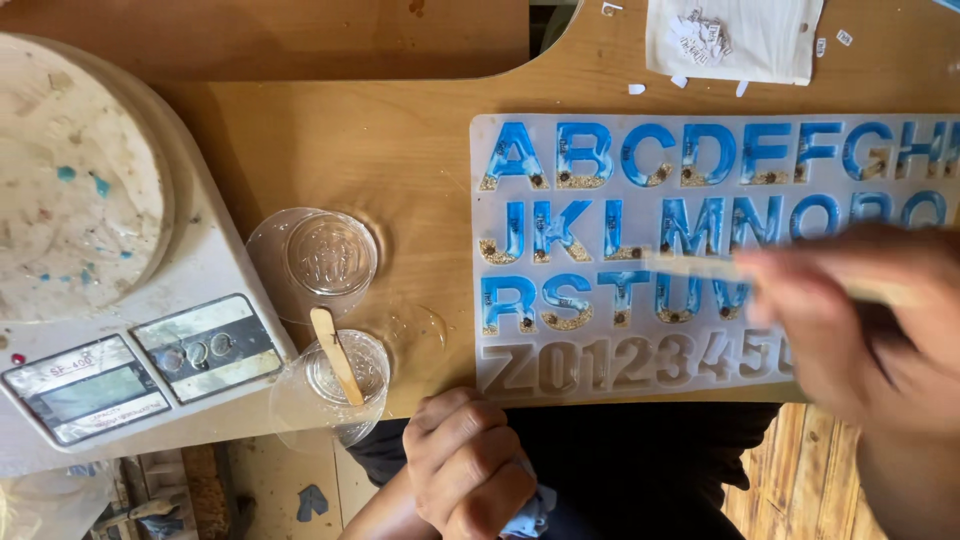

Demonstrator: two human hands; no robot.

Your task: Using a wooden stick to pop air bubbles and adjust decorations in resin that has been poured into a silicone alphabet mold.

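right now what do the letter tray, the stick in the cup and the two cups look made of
Letter tray: looks like frosted, flexible silicone, translucent and matte, with glossy blue fill in its upper rows. Stick: pale, unfinished wood, flat with rounded ends. Cups: thin clear plastic, probably; the table shows through them.

Letter mould [600,380] is seen as translucent, frosted silicone, with cavities filled by glossy blue resin over gritty sand-like bits. Tabletop [400,140] is smooth varnished wood, and the stir stick [336,355] is matt bare wood set in a clear glossy plastic cup [335,395]. Scale [140,370] is presented with a stained white plastic body and shiny metallic button panel.
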